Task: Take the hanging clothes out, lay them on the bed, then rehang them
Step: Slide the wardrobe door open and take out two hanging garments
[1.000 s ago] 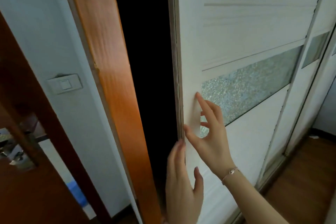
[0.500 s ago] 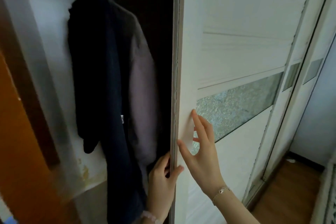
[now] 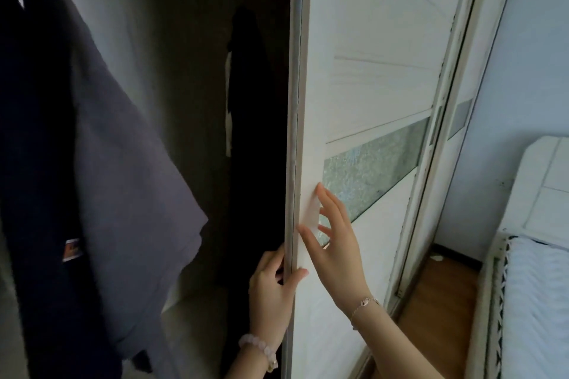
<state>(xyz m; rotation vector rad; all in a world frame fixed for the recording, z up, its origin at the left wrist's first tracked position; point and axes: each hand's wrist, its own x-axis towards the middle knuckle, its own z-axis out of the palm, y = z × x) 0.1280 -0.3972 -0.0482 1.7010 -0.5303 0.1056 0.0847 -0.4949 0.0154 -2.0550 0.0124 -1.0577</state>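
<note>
Head view finds me at the first step: getting the wardrobe open. My left hand (image 3: 271, 295) grips the door (image 3: 369, 86) by its edge, fingers curled behind it and thumb on the front. My right hand (image 3: 337, 252) lies open on the door's face, fingers spread, tips pressing. The clothes hang inside, untouched: a navy top (image 3: 37, 163) and a grey shirt (image 3: 129, 178) at the left, and a dark garment (image 3: 249, 95) deeper in beside the door. The bed (image 3: 538, 301) is at far right. The gap looks wide enough to me. Next I'd release the door and reach up for the shirt's hanger, whose hook is out of sight above, and lift it off.
</note>
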